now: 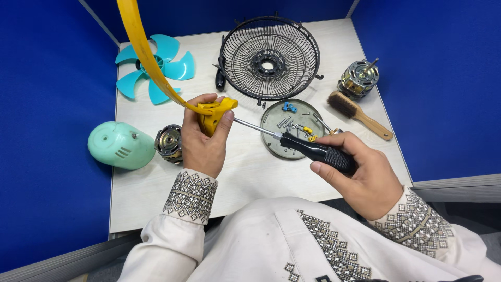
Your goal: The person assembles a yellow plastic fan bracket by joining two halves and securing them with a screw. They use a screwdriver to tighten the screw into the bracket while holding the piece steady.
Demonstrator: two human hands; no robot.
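Note:
My left hand [201, 141] grips the clamp end of a yellow plastic ring band [143, 55], which curves up and out of the top of the view. My right hand [360, 175] holds a black-handled screwdriver [315, 151]. Its metal shaft points left, and the tip meets the yellow clamp block [216, 112] beside my left thumb.
A round grey tray [271, 141] with several screws and small parts lies behind the screwdriver. Behind it stands a black wire fan grille [269, 57]. A teal fan blade [156, 65], a mint motor cover [117, 146], two motors [169, 142] [359, 78] and a wooden brush [360, 115] lie around.

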